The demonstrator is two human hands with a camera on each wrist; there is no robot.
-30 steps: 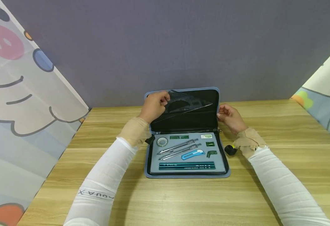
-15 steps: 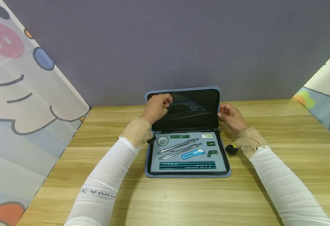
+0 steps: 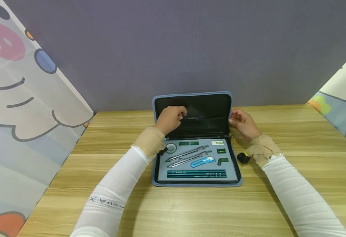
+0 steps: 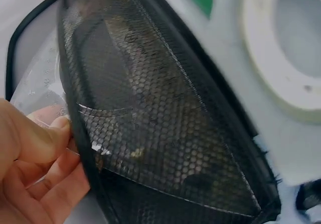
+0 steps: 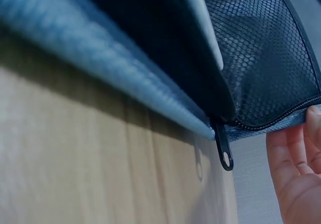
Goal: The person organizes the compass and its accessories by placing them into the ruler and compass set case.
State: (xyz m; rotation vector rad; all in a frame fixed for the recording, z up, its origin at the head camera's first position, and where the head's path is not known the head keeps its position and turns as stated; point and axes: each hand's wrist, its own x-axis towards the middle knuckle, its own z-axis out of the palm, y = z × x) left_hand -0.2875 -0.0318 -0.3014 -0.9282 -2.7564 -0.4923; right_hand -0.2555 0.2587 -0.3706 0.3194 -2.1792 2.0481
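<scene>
A zippered drawing-set case (image 3: 196, 185) with a blue edge lies unfolded on the table, its lid raised at the back. Inside that lid is a black mesh pocket (image 4: 165, 108). My left hand (image 3: 169, 119) pinches a clear plastic set square (image 4: 46, 78) between thumb and fingers. Most of the set square sits behind the mesh, with its upper part still above the pocket's rim. At the lid's right edge, my right hand (image 3: 244, 123) grips the border between thumb and fingers. A zipper pull (image 5: 224, 148) hangs near the hinge corner in the right wrist view.
The case's grey tray holds two metal compasses (image 3: 187, 153), a blue utility knife (image 3: 203, 161), dark green pencils (image 3: 196, 173), an eraser (image 3: 217, 143), a round disc (image 3: 171, 148) and small green pieces. A grey wall stands behind the wooden table (image 3: 102, 148).
My left hand has moved down and slightly right, and the set square has slid down into the mesh pocket with it. The right hand stays at the lid's edge.
</scene>
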